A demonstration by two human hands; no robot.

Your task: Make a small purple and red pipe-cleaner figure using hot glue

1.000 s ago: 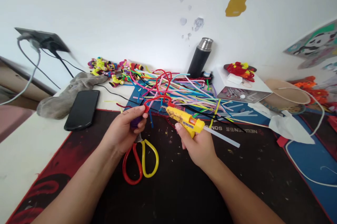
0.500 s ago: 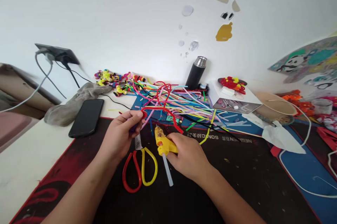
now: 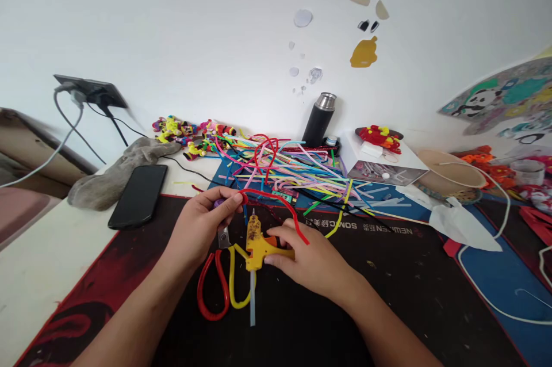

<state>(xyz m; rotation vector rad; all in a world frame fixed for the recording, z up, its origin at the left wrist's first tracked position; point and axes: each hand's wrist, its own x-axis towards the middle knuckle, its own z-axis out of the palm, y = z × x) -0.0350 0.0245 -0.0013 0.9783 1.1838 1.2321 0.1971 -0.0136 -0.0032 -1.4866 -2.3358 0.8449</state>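
Note:
Between its thumb and fingers, my left hand (image 3: pixel 207 217) pinches a red pipe cleaner (image 3: pixel 276 197), its near end rolled into a small disc. A purple piece shows behind the fingertips, partly hidden. The pipe cleaner's loose end arcs right and droops in front of my right hand (image 3: pixel 308 255). That hand lies loosely round the handle of a yellow hot glue gun (image 3: pixel 257 252), with the orange trigger showing. The gun's browned nozzle points away from me and a clear glue stick comes out of its back. Scissors (image 3: pixel 214 286) with red and yellow handles lie underneath, partly covered.
A pile of coloured pipe cleaners (image 3: pixel 293 165) spreads across the back of the dark mat (image 3: pixel 388 286). Behind it stands a black thermos (image 3: pixel 318 121). A phone (image 3: pixel 138 197) lies at left, a white box (image 3: pixel 383 165) at right, and a white cable (image 3: pixel 487 304) runs along the right side.
My right hand's grip has loosened, and the glue gun has swung more upright and left over the scissors' yellow handle. The left hand has moved slightly right with the red pipe cleaner.

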